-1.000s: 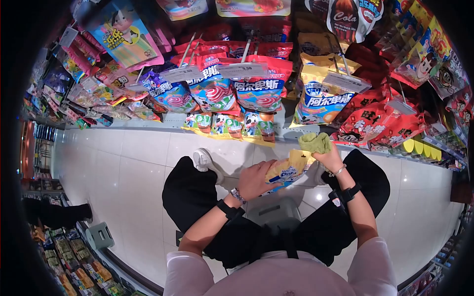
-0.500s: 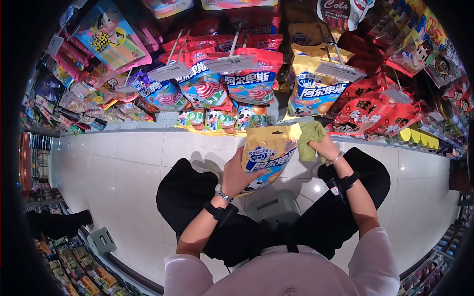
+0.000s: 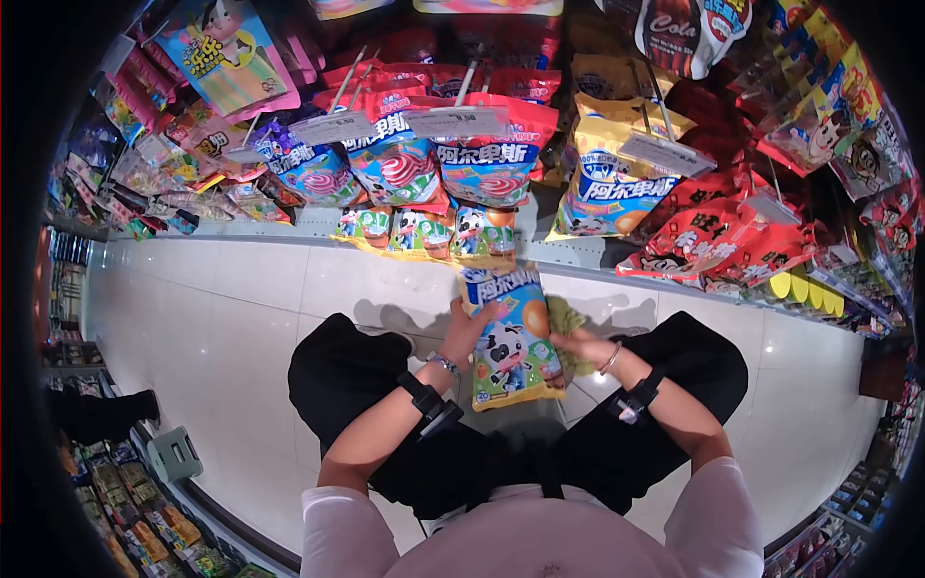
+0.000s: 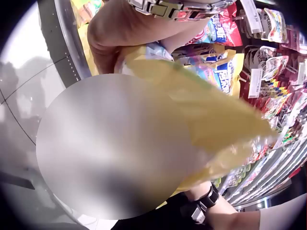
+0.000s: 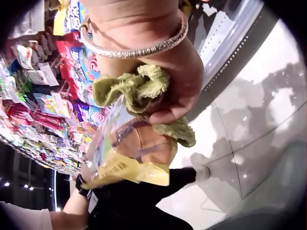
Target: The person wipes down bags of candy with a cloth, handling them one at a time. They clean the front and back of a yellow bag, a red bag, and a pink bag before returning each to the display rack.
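The left hand (image 3: 467,332) grips the left side of a yellow and blue snack bag (image 3: 511,347) with a cow picture, held upright above the floor between the knees. At the bag's right edge the right hand (image 3: 578,349) holds a crumpled green cloth (image 3: 570,323). The right wrist view shows the cloth (image 5: 134,91) bunched in the curled fingers of the right hand (image 5: 177,81), against the bag (image 5: 129,158). In the left wrist view, the left hand (image 4: 108,43) has its fingers curled at the bag's yellow edge (image 4: 192,105); a blurred patch covers much of this view.
Hanging bags (image 3: 491,159) with price tags fill the rack ahead, above a shelf edge (image 3: 289,231). Red bags (image 3: 723,241) hang at the right. A grey-green stool (image 3: 175,455) and another person's dark-clothed leg (image 3: 106,414) are at the left.
The bag has moved down and toward the body and now stands upright, its cow picture showing. The right hand and cloth have come down and left to the bag's right edge.
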### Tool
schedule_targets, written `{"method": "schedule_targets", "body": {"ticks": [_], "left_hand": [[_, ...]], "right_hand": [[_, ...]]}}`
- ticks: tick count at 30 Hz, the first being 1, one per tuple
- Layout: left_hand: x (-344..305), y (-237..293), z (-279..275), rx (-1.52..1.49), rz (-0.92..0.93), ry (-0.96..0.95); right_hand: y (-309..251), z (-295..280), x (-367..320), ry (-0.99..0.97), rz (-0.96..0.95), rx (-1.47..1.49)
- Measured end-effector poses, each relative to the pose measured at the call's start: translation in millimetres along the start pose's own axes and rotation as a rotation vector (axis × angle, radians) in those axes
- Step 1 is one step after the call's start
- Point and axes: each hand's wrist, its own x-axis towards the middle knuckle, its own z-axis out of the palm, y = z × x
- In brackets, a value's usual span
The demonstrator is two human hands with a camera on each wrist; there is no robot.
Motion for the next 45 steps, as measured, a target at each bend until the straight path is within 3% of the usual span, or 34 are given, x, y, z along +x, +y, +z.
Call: {"method": "schedule_targets", "body": {"ticks": [2, 4, 6, 8, 11, 13, 17, 18, 20, 23, 25, 27, 29, 30, 32, 37, 39, 41, 43, 44, 45], "left_hand": [[-7.1, 8.7, 7.1, 0.079, -0.115, -0.017], [-8.8, 3.3, 10.2, 0.058, -0.16, -0.04], [-10.6, 9.9, 19.2, 0.037, -0.239, -0.089], [-8.1, 15.4, 24.3, 0.046, -0.186, -0.168], [0.2, 16.9, 31.0, 0.101, -0.146, -0.3], [9.3, 7.5, 38.8, 0.218, 0.193, -0.283], [10.2, 17.8, 48.6, 0.221, 0.337, -0.198], [4.4, 32.1, 52.3, 0.133, 0.205, -0.214], [5.8, 33.5, 54.4, 0.11, 0.223, -0.223], [18.6, 26.8, 61.3, 0.032, 0.356, -0.192], [12.5, 36.8, 62.1, 0.069, 0.294, -0.251], [11.2, 39.6, 62.4, 0.018, 0.244, -0.274], [14.4, 34.7, 63.3, 0.146, 0.334, -0.232], [7.8, 45.3, 60.6, 0.102, 0.184, -0.269], [7.7, 45.4, 55.4, 0.096, 0.152, -0.275], [14.2, 44.0, 47.9, 0.106, 0.175, -0.283], [8.2, 50.2, 43.8, 0.132, 0.083, -0.255], [7.2, 46.8, 39.4, 0.132, 0.067, -0.261], [10.1, 40.6, 37.3, 0.136, 0.061, -0.269], [12.0, 34.4, 36.0, 0.114, 0.078, -0.27], [14.1, 32.2, 35.6, 0.093, 0.098, -0.272]], "right_hand": [[5.2, 4.6, -1.6, -0.052, -0.001, -0.049], [7.5, 6.1, -0.9, 0.064, 0.376, 0.301], [15.0, -5.4, 5.5, 0.121, 0.362, 0.385], [39.0, -27.2, 21.9, 0.226, 0.272, 0.505], [1.9, -34.2, 15.0, 0.322, 0.195, 0.496], [-7.1, -45.6, 20.6, 0.369, 0.131, 0.473], [-25.6, -68.0, 42.9, 0.443, 0.021, 0.292], [-26.1, -75.4, 51.2, 0.443, 0.028, 0.288], [-21.2, -90.2, 70.7, 0.604, -0.03, 0.142], [-21.0, -101.5, 94.5, 0.685, -0.027, 0.158], [-20.9, -110.2, 108.8, 0.649, -0.062, 0.107], [-19.2, -120.2, 124.5, 0.633, -0.233, 0.082], [-17.9, -133.1, 137.4, 0.637, -0.203, 0.111], [-18.6, -136.3, 141.8, 0.602, -0.162, 0.17], [-20.5, -144.7, 147.5, 0.551, 0.007, 0.28], [-22.9, -141.3, 157.3, 0.578, -0.087, 0.175], [-34.1, -134.5, 155.2, 0.596, 0.066, 0.304], [2.0, -183.4, 179.3, 0.569, 0.094, 0.161], [2.5, -184.5, 188.6, 0.572, 0.12, -0.548], [6.2, -186.3, 182.2, 0.685, 0.065, -0.786], [-6.4, -175.1, 176.3, 0.694, 0.06, -0.778]]}}
